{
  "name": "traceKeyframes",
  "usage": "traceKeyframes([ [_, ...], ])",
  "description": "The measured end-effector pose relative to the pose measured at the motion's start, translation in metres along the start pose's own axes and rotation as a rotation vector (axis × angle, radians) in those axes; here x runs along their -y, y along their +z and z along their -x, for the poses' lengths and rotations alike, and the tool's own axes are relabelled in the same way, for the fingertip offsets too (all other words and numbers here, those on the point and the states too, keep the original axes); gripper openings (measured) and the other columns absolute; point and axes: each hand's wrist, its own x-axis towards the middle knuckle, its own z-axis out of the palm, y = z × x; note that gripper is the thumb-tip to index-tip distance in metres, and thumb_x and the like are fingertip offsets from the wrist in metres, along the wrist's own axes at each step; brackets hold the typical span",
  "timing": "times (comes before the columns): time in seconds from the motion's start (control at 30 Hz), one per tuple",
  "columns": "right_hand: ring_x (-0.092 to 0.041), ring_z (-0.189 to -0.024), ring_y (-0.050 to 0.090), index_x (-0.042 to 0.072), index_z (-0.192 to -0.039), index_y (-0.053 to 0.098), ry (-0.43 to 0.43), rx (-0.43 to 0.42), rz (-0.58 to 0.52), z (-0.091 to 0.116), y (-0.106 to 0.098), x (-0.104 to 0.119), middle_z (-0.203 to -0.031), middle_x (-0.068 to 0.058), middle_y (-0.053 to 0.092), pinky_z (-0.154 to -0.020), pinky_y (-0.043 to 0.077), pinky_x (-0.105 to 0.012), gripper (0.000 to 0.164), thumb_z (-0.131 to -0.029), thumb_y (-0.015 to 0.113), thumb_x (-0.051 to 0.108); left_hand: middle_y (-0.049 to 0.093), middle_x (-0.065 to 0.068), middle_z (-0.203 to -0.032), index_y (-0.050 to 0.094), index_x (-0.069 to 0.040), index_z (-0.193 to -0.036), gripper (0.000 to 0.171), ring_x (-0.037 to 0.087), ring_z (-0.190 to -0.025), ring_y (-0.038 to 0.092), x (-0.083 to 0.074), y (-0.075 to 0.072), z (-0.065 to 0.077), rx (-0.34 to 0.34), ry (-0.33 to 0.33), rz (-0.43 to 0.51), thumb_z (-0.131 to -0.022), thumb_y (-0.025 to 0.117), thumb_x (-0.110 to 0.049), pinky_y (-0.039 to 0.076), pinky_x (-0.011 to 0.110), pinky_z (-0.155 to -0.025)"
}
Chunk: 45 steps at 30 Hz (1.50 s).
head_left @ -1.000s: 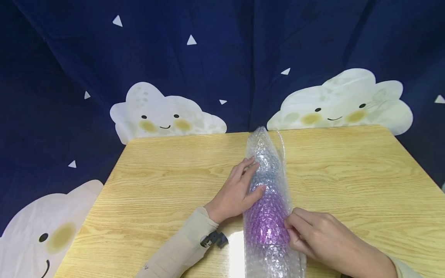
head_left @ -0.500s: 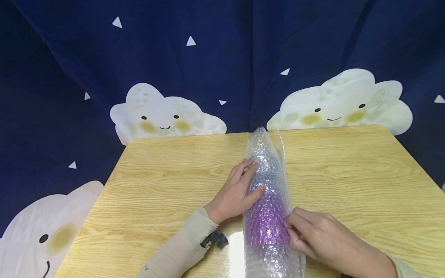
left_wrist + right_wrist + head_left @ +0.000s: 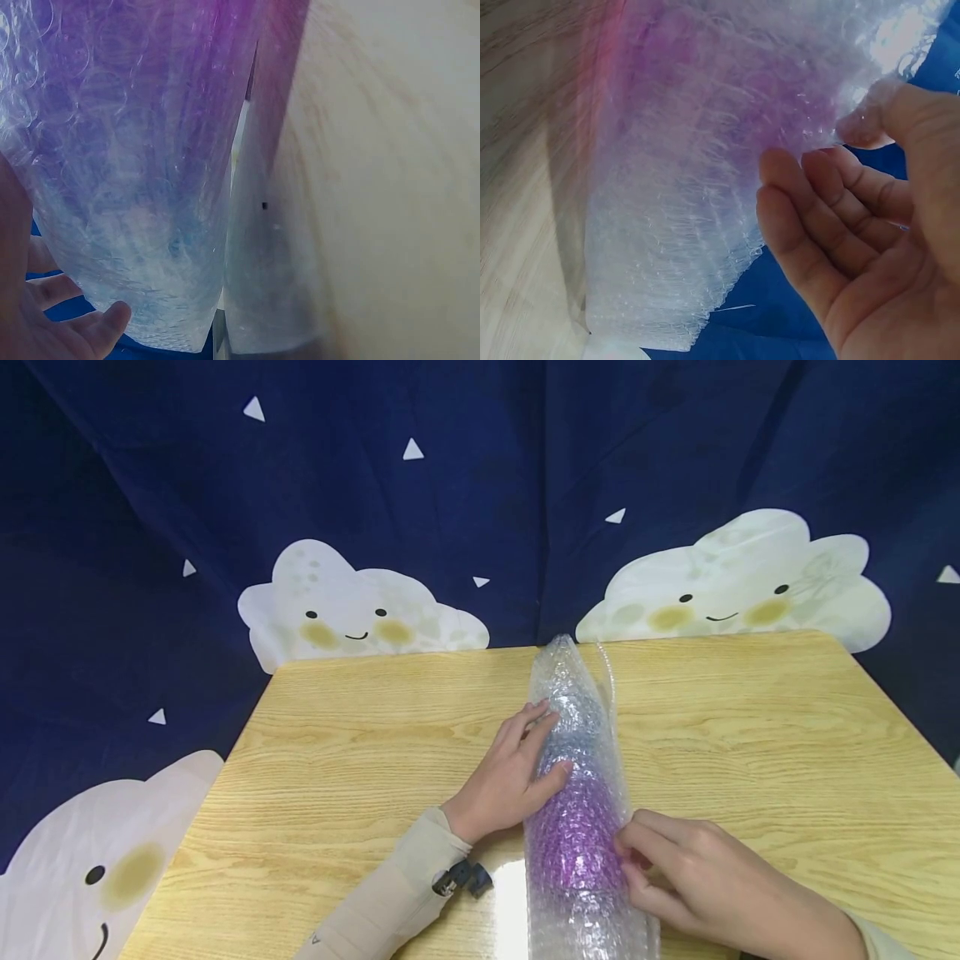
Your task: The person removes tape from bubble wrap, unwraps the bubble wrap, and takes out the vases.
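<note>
A long roll of clear bubble wrap (image 3: 592, 910) lies lengthwise on the table, around something purple and blue (image 3: 577, 835) whose kind the wrap blurs. My left hand (image 3: 502, 777) rests on the roll's left side, fingers spread and thumb on top; its fingertips also show at the wrap's side in the left wrist view. Lower down, on the right side, my right hand (image 3: 697, 877) pinches the edge of the wrap. In the right wrist view, the thumb lies over that edge and the other fingers (image 3: 795, 217) curl close beside it.
The wooden table (image 3: 360, 727) reaches back to a dark blue curtain (image 3: 465, 485) printed with smiling clouds. A thin loose edge of wrap (image 3: 609, 672) stands up right of the roll's far end. A small black device (image 3: 461, 877) sits at the left sleeve.
The right hand has shifted very slightly, and a small gap now shows between its thumb and fingers. The left hand and the roll stay in place.
</note>
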Motion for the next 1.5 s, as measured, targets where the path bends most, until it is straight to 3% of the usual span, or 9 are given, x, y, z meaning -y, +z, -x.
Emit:
traceKeyframes([
  [0.33, 0.015, -0.067, 0.042, 0.028, -0.091, 0.061, 0.055, 0.025, -0.014, -0.0011, -0.0011, 0.0026, -0.079, 0.024, 0.051, -0.057, 0.036, 0.003, 0.034, -0.075, 0.080, 0.005, 0.028, 0.014, -0.170, 0.038, -0.005, -0.158, 0.068, 0.031, -0.159, 0.029, 0.0001, -0.0001, 0.0000, -0.004, 0.000, 0.004, -0.104, 0.047, -0.046, 0.031, 0.046, -0.131],
  [0.5, 0.016, -0.071, 0.051, 0.027, -0.093, 0.063, 0.072, 0.023, -0.028, 0.0000, -0.0007, 0.0019, -0.081, 0.024, 0.058, -0.059, 0.043, 0.002, 0.031, -0.076, 0.080, 0.007, 0.028, 0.014, -0.170, 0.038, -0.005, -0.158, 0.068, 0.031, -0.158, 0.030, -0.0001, 0.0000, -0.0008, -0.002, 0.001, -0.002, -0.104, 0.046, -0.046, 0.031, 0.046, -0.131],
  [0.67, 0.012, -0.075, 0.062, 0.025, -0.093, 0.068, 0.050, -0.012, -0.047, 0.0005, -0.0009, -0.0017, -0.084, 0.021, 0.067, -0.064, 0.050, -0.001, 0.019, -0.085, 0.079, 0.012, 0.029, 0.014, -0.170, 0.039, -0.005, -0.158, 0.068, 0.031, -0.159, 0.029, -0.0004, 0.0001, -0.0013, -0.001, 0.006, -0.002, -0.104, 0.046, -0.047, 0.030, 0.046, -0.131],
  [0.87, 0.012, -0.075, 0.062, 0.027, -0.088, 0.067, 0.047, -0.031, -0.042, -0.0005, -0.0018, -0.0020, -0.082, 0.022, 0.067, -0.064, 0.051, -0.001, 0.032, -0.075, 0.082, 0.002, 0.029, 0.014, -0.170, 0.039, -0.004, -0.158, 0.069, 0.030, -0.159, 0.029, -0.0008, -0.0002, -0.0009, -0.001, 0.005, -0.006, -0.104, 0.045, -0.047, 0.030, 0.045, -0.131],
  [1.07, 0.017, -0.073, 0.054, 0.028, -0.086, 0.066, 0.071, -0.016, -0.032, -0.0018, -0.0022, -0.0002, -0.079, 0.024, 0.063, -0.061, 0.048, 0.000, 0.033, -0.075, 0.082, 0.001, 0.029, 0.015, -0.170, 0.040, -0.003, -0.157, 0.068, 0.031, -0.159, 0.029, 0.0002, 0.0006, -0.0008, -0.008, 0.012, -0.012, -0.104, 0.046, -0.046, 0.029, 0.045, -0.132],
  [1.5, 0.016, -0.073, 0.057, 0.026, -0.087, 0.069, 0.060, -0.039, -0.016, -0.0019, -0.0016, -0.0005, -0.079, 0.021, 0.067, -0.060, 0.048, 0.000, 0.031, -0.073, 0.082, 0.000, 0.029, 0.014, -0.170, 0.039, -0.005, -0.158, 0.068, 0.031, -0.159, 0.028, 0.0003, 0.0003, -0.0006, -0.001, 0.005, -0.006, -0.104, 0.046, -0.046, 0.029, 0.046, -0.132],
])
